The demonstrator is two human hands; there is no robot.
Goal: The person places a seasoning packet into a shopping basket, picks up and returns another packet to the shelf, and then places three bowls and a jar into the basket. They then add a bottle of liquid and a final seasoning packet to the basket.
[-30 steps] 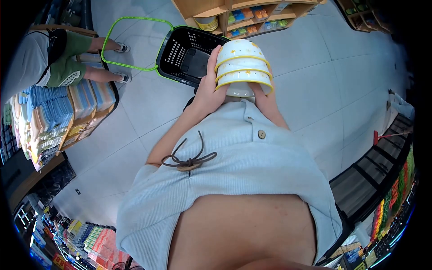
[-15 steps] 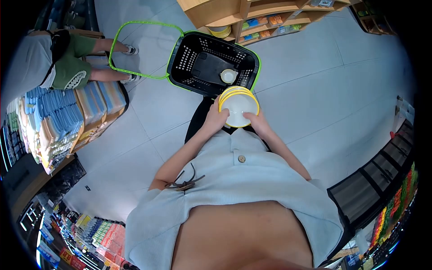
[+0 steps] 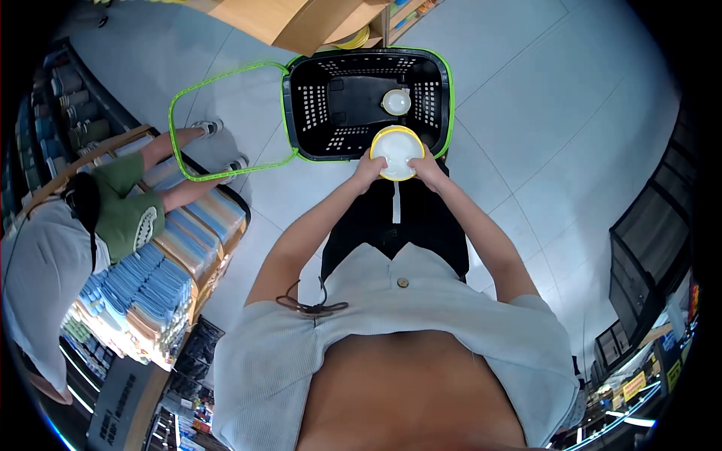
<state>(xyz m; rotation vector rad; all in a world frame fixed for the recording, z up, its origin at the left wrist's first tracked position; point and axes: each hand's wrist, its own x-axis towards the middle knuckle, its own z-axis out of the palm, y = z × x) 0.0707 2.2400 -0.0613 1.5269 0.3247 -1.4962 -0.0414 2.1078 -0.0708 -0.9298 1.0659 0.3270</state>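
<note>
Both my hands hold a stack of white bowls with yellow rims, mouths up, at the near edge of a black shopping basket with green trim. My left hand grips the stack's left side and my right hand its right side. One small white bowl sits alone on the basket's floor, just beyond the stack. The basket's green handle lies flat on the floor to the left.
Another person in a grey top and green shorts stands at the left beside a display of folded blue and orange cloths. A wooden shelf unit stands behind the basket. Dark shelving lines the right.
The stack of bowls went from tipped near my chest to upright, then out and down to the basket's near edge. My arms have stretched forward and the view has tilted down.
</note>
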